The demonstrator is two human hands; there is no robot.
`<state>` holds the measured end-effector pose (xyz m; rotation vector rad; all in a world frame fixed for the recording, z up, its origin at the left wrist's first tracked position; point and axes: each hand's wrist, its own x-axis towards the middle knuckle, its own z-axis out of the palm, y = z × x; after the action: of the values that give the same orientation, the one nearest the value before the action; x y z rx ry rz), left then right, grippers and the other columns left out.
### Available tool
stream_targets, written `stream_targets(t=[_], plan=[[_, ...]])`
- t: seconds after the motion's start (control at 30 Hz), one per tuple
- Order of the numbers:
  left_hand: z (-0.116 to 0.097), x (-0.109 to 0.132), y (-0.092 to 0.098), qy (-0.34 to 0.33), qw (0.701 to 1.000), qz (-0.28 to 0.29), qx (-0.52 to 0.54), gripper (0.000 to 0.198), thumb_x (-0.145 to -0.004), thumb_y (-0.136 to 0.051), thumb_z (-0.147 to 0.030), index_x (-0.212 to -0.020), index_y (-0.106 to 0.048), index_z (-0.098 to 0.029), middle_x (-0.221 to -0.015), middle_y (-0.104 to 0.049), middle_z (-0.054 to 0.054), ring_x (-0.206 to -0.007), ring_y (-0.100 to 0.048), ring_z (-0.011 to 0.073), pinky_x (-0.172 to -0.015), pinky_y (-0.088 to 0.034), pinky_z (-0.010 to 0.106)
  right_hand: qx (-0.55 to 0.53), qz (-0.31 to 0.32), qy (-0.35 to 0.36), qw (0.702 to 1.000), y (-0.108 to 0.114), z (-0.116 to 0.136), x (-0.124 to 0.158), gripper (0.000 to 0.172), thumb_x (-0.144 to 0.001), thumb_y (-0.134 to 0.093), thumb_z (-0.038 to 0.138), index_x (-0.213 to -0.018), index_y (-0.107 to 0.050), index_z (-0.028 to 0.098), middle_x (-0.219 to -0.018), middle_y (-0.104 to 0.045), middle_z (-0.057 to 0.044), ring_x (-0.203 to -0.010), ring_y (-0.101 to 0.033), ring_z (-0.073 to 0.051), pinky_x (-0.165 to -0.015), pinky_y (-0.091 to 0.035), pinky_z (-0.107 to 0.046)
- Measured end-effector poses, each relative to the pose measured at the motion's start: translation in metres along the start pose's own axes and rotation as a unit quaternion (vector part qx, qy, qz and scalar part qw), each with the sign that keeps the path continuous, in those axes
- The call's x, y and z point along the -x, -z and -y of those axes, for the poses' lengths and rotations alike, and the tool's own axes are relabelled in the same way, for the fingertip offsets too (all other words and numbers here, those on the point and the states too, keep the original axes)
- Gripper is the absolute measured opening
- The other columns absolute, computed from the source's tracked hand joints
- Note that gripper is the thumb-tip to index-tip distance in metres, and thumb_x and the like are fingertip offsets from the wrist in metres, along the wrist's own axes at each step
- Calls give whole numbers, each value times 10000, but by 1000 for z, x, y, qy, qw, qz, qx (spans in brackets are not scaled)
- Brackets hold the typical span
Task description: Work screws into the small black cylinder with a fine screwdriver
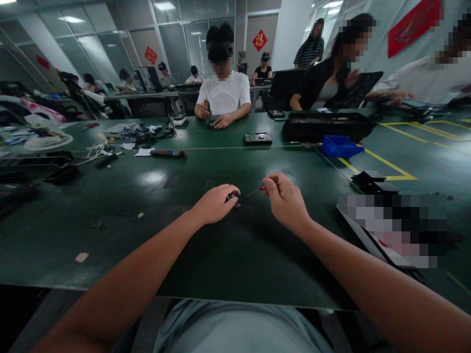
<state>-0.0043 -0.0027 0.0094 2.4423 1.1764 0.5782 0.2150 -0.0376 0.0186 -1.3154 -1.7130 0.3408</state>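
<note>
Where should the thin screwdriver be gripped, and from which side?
Grip the screwdriver by its reddish handle end, pinching from the right as the right hand does: its bare shaft points left toward the small dark part in the left hand.

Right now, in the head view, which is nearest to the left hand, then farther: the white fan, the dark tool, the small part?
1. Small part, pinched in the left hand.
2. Dark tool, lying ahead and to the left.
3. White fan, at the table's far left.
</note>
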Motion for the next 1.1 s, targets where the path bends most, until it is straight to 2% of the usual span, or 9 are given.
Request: stream_targets(t=[0.1,0.23,0.33,0.6,0.77,0.87,0.97,1.1], plan=[[2,1,-1,8,998,33,-56,309,-956,-469,-318,-1180,-654,-211,-1155,-665,73,-1030,-623,235,-906,-477,380,-4,7,-1,1000,-1,-1,0,238,-996,-425,369,-921,-586,211,-773,-673,-40,-724,-645,-196,-663,-436,-316],[1,1,-3,14,989,79,-125,384,-928,-532,-481,-1192,-684,-247,-1097,-681,76,-948,-637,248,-784,-487,353,-13,4,-1,1000,-1,-1,0,243,-996,-422,377,-925,-585,210,-785,-681,-43,-746,-658,-202,-688,-447,-326],[-1,0,-3,-2,983,104,-154,370,-940,-521,-468,-1183,-707,-260,-1061,-692,74,-929,-641,246,-738,-473,334,-16,7,-3,1000,-1,-1,0,247,-994,-421,381,-929,-586,209,-781,-681,-44,-745,-659,-205,-690,-450,-330],[2,-1,-1,11,987,75,-140,316,-952,-473,-369,-1069,-736,-239,-1018,-725,52,-905,-658,228,-766,-484,331,-21,25,-9,999,-3,-2,0,269,-992,-418,400,-928,-594,207,-766,-681,-45,-728,-657,-209,-685,-457,-335],[7,-2,2,48,999,0,-13,295,-934,-502,-372,-1026,-739,-222,-1002,-737,48,-892,-660,213,-802,-489,337,-26,24,-5,999,-2,-3,0,268,-992,-420,401,-934,-596,207,-765,-680,-42,-726,-655,-205,-683,-461,-331],[13,-4,6,94,986,-65,123,270,-913,-533,-374,-977,-728,-199,-902,-719,61,-722,-624,171,-675,-473,298,-26,26,-4,999,-2,-3,1,272,-993,-418,404,-933,-596,208,-769,-681,-44,-727,-653,-205,-685,-463,-334],[20,-8,11,149,936,-119,296,258,-872,-612,-421,-910,-692,-178,-815,-658,51,-539,-502,101,-499,-359,232,-26,28,-5,999,-1,-2,1,276,-992,-413,408,-934,-596,210,-777,-685,-50,-729,-652,-210,-685,-467,-339],[24,-11,21,188,860,-174,441,320,-771,-754,-444,-838,-627,-158,-769,-569,22,-507,-451,63,-424,-263,186,-27,36,-8,999,-1,0,1,268,-992,-415,407,-929,-590,214,-776,-683,-49,-732,-653,-213,-681,-464,-338]])
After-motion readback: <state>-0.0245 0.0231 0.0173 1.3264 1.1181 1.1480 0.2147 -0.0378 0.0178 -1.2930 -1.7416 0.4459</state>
